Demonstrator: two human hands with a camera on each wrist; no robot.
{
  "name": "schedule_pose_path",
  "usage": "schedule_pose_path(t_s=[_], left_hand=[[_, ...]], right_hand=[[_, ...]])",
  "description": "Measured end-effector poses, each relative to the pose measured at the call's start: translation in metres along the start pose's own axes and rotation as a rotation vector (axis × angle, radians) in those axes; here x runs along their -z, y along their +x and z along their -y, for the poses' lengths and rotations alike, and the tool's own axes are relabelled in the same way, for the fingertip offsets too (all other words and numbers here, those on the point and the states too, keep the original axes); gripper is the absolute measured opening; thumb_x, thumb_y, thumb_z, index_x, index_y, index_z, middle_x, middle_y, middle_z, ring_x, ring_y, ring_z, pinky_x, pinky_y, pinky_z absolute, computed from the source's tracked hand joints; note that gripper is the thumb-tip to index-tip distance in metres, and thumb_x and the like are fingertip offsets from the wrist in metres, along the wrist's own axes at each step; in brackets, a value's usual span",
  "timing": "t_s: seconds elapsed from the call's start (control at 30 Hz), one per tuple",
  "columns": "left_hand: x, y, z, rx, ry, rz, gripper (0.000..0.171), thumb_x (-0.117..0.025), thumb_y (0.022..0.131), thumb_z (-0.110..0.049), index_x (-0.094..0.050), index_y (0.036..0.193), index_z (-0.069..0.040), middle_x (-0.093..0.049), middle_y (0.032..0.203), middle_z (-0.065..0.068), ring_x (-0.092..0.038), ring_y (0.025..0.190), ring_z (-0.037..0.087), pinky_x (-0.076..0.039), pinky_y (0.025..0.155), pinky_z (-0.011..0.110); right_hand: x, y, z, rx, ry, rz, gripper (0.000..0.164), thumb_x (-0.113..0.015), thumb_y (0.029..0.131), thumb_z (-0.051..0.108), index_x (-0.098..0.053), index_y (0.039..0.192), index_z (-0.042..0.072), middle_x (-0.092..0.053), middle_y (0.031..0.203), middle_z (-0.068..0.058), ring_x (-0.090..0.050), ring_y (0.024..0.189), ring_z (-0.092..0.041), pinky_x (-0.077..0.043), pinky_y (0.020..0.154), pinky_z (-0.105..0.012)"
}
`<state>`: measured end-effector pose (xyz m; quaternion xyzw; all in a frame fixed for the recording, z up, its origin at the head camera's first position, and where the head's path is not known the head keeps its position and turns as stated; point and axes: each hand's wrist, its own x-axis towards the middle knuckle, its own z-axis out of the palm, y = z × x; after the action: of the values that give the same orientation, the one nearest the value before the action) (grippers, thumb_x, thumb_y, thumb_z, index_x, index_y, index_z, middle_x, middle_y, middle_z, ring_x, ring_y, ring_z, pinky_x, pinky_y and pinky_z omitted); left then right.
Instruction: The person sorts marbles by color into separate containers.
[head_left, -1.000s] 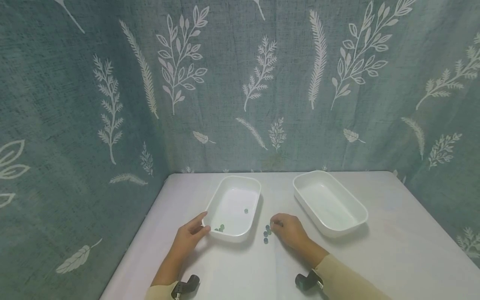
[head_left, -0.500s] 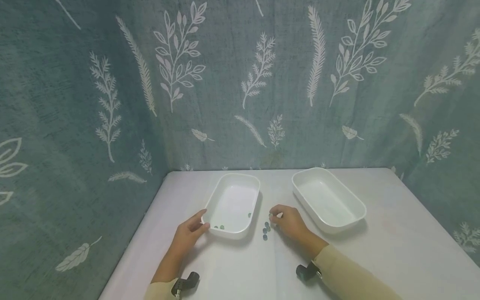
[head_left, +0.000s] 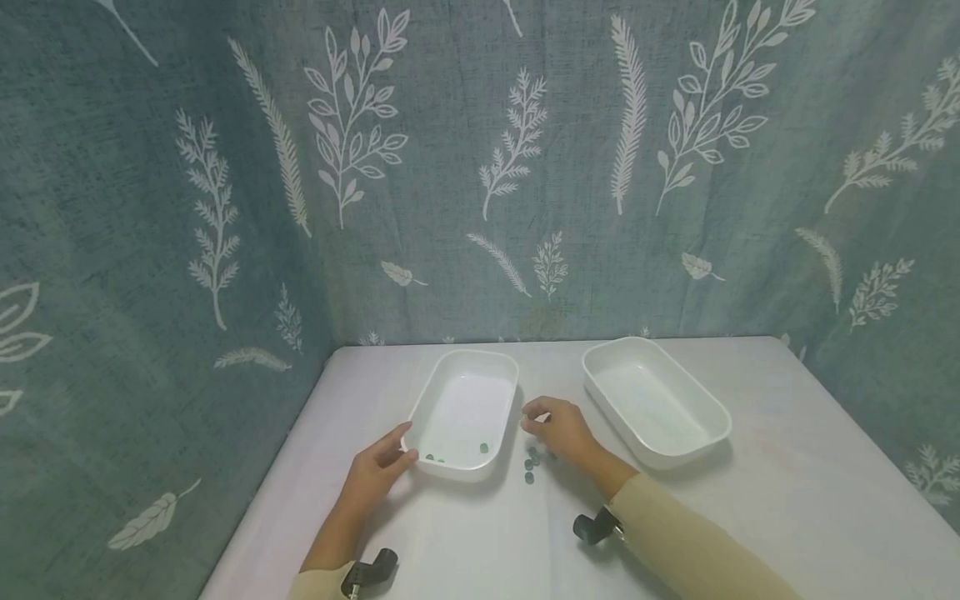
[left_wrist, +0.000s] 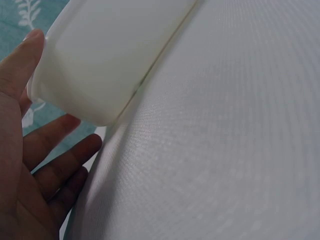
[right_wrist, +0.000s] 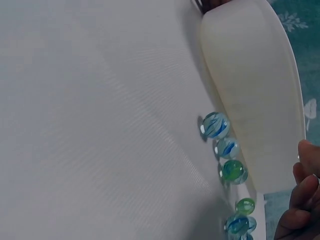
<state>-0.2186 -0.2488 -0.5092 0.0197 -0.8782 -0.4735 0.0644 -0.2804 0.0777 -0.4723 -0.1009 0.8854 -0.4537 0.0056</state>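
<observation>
My left hand point(head_left: 375, 473) pinches the near left corner of a white dish point(head_left: 461, 475) between thumb and fingers. In the left wrist view, the other fingers point(left_wrist: 65, 165) spread out below the rim. A few glass marbles point(head_left: 483, 448) lie inside this dish, along its near end. My right hand point(head_left: 558, 429) is raised beside the dish's right rim, thumb and fingertips pinching a small greenish marble point(head_left: 524, 417). Several more marbles point(right_wrist: 232, 171), clear with blue and green swirls, rest in a loose row on the white cloth just right of the dish.
A second white dish point(head_left: 656, 457) stands to the right, set at an angle, with no marbles visible in it. White cloth point(head_left: 480, 554) covers the table. Leaf-patterned teal curtains point(head_left: 442, 250) hang behind it and along the left side.
My right hand lifts and shifts left from the marble row toward the left dish, carrying a marble. One marble inside that dish has rolled toward its near end. My left hand keeps its hold.
</observation>
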Motion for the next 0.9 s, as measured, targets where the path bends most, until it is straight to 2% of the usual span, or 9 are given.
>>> schedule_pose_path(t_s=[0.17,0.33,0.57,0.9], left_hand=[[0.002,-0.001,0.000,-0.002,-0.004,-0.006,0.057,-0.068,0.089,-0.045,-0.051,0.142,-0.032,-0.049,0.144,0.006,-0.050,0.127,0.035,-0.041,0.098,0.059],[0.002,0.000,0.003,-0.004,-0.012,-0.002,0.056,-0.068,0.089,-0.044,-0.051,0.141,-0.032,-0.048,0.145,0.005,-0.049,0.127,0.035,-0.041,0.099,0.058],[0.000,0.002,0.004,-0.002,0.006,-0.007,0.058,-0.068,0.089,-0.046,-0.050,0.142,-0.031,-0.048,0.145,0.005,-0.050,0.127,0.034,-0.042,0.099,0.057],[-0.001,0.001,0.004,0.007,-0.005,0.009,0.057,-0.069,0.089,-0.044,-0.050,0.142,-0.033,-0.046,0.147,0.004,-0.049,0.127,0.034,-0.042,0.099,0.057]], right_hand=[[-0.005,0.011,0.006,0.018,0.036,0.006,0.022,-0.072,0.088,0.026,-0.070,0.108,0.015,-0.068,0.104,0.003,-0.058,0.085,-0.015,-0.052,0.070,-0.031],[-0.008,0.019,0.009,0.016,0.050,-0.023,0.019,-0.072,0.089,0.025,-0.070,0.105,0.015,-0.068,0.103,0.003,-0.058,0.088,-0.016,-0.052,0.076,-0.034],[-0.007,0.027,0.011,-0.015,0.051,-0.035,0.021,-0.071,0.089,0.026,-0.070,0.107,0.016,-0.068,0.105,0.003,-0.058,0.090,-0.017,-0.051,0.079,-0.036],[-0.006,0.039,0.007,-0.004,0.049,-0.051,0.021,-0.071,0.090,0.027,-0.069,0.107,0.015,-0.068,0.104,0.001,-0.060,0.090,-0.018,-0.052,0.079,-0.038]])
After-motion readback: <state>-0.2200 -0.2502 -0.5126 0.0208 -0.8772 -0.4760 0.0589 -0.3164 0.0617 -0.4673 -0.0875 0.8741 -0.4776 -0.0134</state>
